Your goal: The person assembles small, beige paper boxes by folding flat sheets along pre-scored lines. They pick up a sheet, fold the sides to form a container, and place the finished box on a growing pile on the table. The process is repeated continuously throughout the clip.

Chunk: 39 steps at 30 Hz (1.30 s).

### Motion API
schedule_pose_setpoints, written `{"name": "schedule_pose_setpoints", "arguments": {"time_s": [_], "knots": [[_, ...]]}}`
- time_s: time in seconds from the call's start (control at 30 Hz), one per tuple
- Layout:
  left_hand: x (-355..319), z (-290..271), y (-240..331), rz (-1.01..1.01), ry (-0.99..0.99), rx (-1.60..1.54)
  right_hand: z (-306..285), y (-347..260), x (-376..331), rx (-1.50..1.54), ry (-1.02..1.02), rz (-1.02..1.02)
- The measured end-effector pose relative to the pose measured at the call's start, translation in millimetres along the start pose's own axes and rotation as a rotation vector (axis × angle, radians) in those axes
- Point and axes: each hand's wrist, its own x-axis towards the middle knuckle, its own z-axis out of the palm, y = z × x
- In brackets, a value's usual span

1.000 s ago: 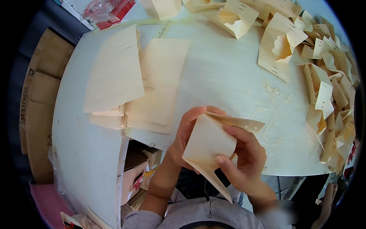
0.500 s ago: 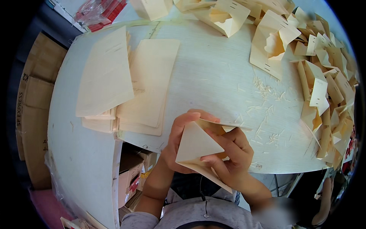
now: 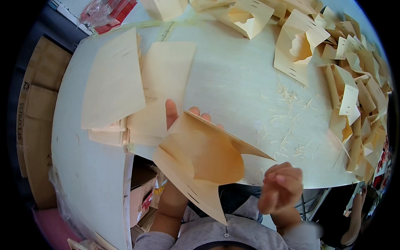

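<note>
My left hand point(image 3: 177, 114) holds a thin pale wooden sheet point(image 3: 204, 156) that is folded into an open, pointed cone or boat shape; its fingertips show above the sheet's upper edge, the rest is hidden behind it. My right hand point(image 3: 281, 187) hangs loosely curled just right of the sheet's tip, apart from it and holding nothing. Stacks of flat wooden sheets point(image 3: 125, 83) lie on the white table point(image 3: 233, 71) to the left of my left hand.
Several folded wooden containers point(image 3: 350, 91) are piled along the table's right and far edges. Wood slivers point(image 3: 287, 125) lie scattered on the tabletop. Cardboard boxes point(image 3: 35, 125) stand left of the table, and a red-and-clear packet point(image 3: 106, 12) lies at the far left.
Both hands were folding the sheet close together. Now my right hand has let go and dropped to the right, while the left hand holds the sheet, which has sprung open.
</note>
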Motion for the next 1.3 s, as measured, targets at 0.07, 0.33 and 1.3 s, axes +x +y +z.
{"name": "schedule_pose_setpoints", "arguments": {"time_s": [0.07,0.33,1.3], "knots": [[-5.9,0.4,0.2,0.067,0.091,0.012,11.8,9.2,-13.7,0.012,0.009,-0.081],[3.5,-1.0,15.4,-0.135,-0.056,-0.054,60.6,-3.3,-16.3,-0.173,0.094,0.03],[-14.6,46.6,-11.3,0.088,0.217,-0.032,35.3,-9.8,12.7,-0.003,-0.347,-0.218]]}}
